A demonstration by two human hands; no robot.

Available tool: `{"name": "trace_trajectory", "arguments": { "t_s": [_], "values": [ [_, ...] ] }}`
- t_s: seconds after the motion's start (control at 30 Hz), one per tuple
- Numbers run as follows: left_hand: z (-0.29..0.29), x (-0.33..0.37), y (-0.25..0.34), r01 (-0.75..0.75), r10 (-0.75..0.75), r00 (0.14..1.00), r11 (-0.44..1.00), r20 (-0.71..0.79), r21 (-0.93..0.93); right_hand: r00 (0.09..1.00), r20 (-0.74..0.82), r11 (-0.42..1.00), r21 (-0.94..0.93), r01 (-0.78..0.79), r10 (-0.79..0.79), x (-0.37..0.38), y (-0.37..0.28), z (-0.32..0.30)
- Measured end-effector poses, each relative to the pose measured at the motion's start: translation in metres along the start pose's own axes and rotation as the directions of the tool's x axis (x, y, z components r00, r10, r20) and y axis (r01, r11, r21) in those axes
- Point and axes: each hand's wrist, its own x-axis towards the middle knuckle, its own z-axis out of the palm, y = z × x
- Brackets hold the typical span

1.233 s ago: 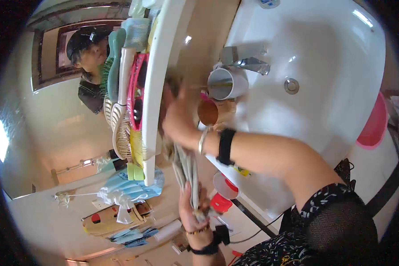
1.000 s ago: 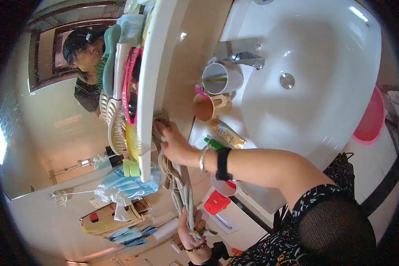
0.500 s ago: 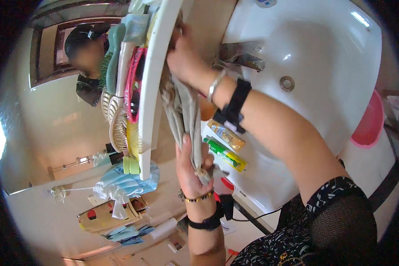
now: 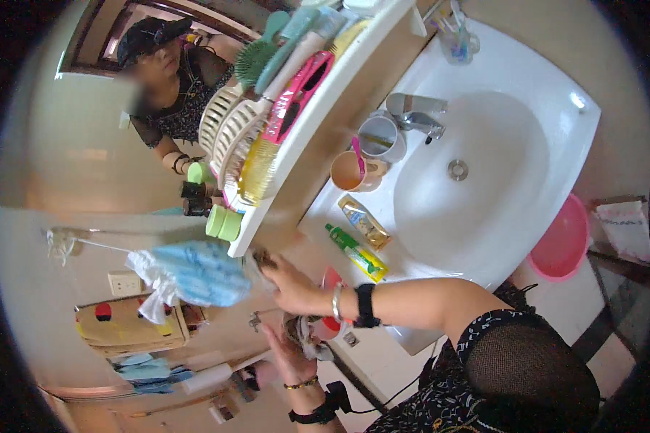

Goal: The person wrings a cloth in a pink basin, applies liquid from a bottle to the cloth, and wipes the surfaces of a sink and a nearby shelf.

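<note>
My right hand (image 4: 296,287) reaches past the shelf's lower end, its fingers closed on a crumpled grey cloth, little of which shows beyond the fingertips. Below it, my left hand (image 4: 290,355) is raised with the thumb up. The bunched lower part of the grey cloth (image 4: 307,338) lies in it, its fingers partly hidden. The white shelf (image 4: 318,133) carries a pink sunglasses-shaped item (image 4: 300,97), green hairbrushes (image 4: 256,61), a cream vented brush (image 4: 227,126), a yellow comb (image 4: 258,172) and light-green jars (image 4: 224,222).
A white sink (image 4: 477,173) with a metal faucet (image 4: 419,119) is at the right. On its ledge are a grey cup (image 4: 383,137), an orange cup (image 4: 347,173) and two tubes (image 4: 357,252). A pink basin (image 4: 560,238) stands below; blue-white masks (image 4: 195,274) hang left.
Both hands have moved down, away from the shelf's middle, with the cloth. The long stretched cloth is now bunched. The view has turned, showing more of the sink and cups.
</note>
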Motion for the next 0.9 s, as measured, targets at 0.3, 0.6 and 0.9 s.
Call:
{"name": "trace_trajectory", "arguments": {
  "t_s": [0.3,0.6,0.9],
  "values": [
    [0.043,-0.011,-0.028,-0.077,0.086,0.996,0.976,0.035,-0.204,0.678,0.714,0.843,-0.245,0.480,-0.178,-0.044,-0.066,-0.080],
    [0.069,-0.044,-0.007,-0.115,0.137,0.988,0.959,0.071,-0.258,0.849,-0.207,0.305,-0.951,-0.057,-0.487,0.085,-0.176,-0.253],
    [0.025,-0.058,-0.034,-0.083,0.067,0.995,0.967,-0.074,-0.242,0.969,-0.167,0.134,-0.980,-0.144,-0.180,0.120,-0.151,-0.245]
  ]
}}
